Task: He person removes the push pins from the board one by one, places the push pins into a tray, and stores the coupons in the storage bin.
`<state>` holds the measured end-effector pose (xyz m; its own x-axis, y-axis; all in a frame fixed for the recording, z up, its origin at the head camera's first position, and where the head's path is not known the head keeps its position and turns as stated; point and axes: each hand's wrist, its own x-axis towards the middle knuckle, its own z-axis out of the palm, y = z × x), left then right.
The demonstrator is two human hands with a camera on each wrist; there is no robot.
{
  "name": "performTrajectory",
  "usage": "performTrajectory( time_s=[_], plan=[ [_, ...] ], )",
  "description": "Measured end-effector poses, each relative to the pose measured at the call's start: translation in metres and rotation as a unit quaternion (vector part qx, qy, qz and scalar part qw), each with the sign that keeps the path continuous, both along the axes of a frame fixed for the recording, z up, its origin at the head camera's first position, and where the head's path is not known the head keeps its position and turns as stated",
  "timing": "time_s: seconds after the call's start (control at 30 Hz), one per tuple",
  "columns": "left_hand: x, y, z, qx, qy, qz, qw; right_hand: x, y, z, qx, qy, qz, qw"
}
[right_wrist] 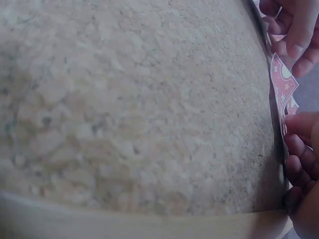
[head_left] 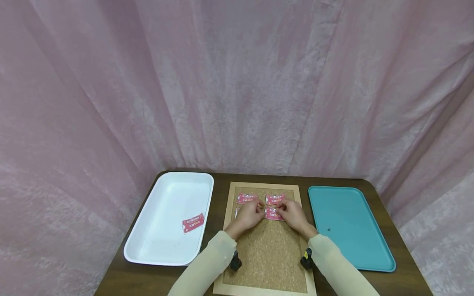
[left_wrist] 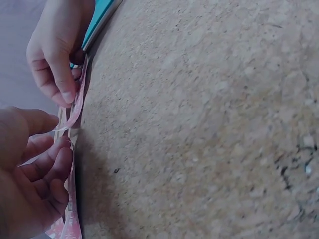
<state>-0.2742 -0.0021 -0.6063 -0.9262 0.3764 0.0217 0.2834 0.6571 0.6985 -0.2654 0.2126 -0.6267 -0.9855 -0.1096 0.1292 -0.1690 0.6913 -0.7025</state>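
My right hand pinches the right part of a red and white paper coupon on the upper half of the cork board. In the right wrist view the coupon stands slightly bent, its left end lifted off the cork. Close to that left end is my left hand, its fingers loosely bent, thumb and fingertips apart in the left wrist view. Two similar coupons, one upper left and one upper right, lie above. Another coupon is mostly hidden behind my left hand.
A white tray on the left holds one more red coupon. To the right sits a teal tray with a small dark thing in it. Both flank the board on a dark wooden table; a pink curtain hangs behind.
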Motion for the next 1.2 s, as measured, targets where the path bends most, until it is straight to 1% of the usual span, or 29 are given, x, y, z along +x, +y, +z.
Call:
performTrajectory(
  time_s=[0.2, 0.3, 0.5, 0.57, 0.8, 1.07, 1.2],
  plan=[
    [0.003, 0.003, -0.002, -0.002, -0.015, 0.008, 0.9998, -0.001, -0.001, 0.0, 0.015, 0.003, -0.002, 0.9999],
    [0.002, 0.006, -0.004, -0.006, -0.02, 0.01, 0.9997, -0.001, 0.0, -0.001, 0.018, 0.009, -0.005, 0.9998],
    [0.001, 0.009, -0.007, 0.003, -0.017, 0.011, 0.9998, -0.001, -0.004, -0.003, 0.022, 0.038, -0.014, 0.9989],
    [0.001, 0.01, -0.008, 0.006, -0.016, 0.013, 0.9998, 0.0, -0.005, -0.003, 0.024, 0.041, -0.014, 0.9987],
    [0.001, 0.011, -0.013, 0.004, -0.009, 0.011, 0.9999, 0.0, -0.01, -0.003, 0.029, 0.025, -0.023, 0.999],
    [0.0, 0.01, -0.013, -0.014, 0.009, -0.013, 0.9998, -0.001, -0.011, -0.004, 0.03, 0.013, -0.029, 0.999],
    [0.001, 0.01, -0.011, -0.017, 0.013, -0.015, 0.9997, -0.001, -0.012, -0.002, 0.026, -0.001, -0.033, 0.9991]
  ],
)
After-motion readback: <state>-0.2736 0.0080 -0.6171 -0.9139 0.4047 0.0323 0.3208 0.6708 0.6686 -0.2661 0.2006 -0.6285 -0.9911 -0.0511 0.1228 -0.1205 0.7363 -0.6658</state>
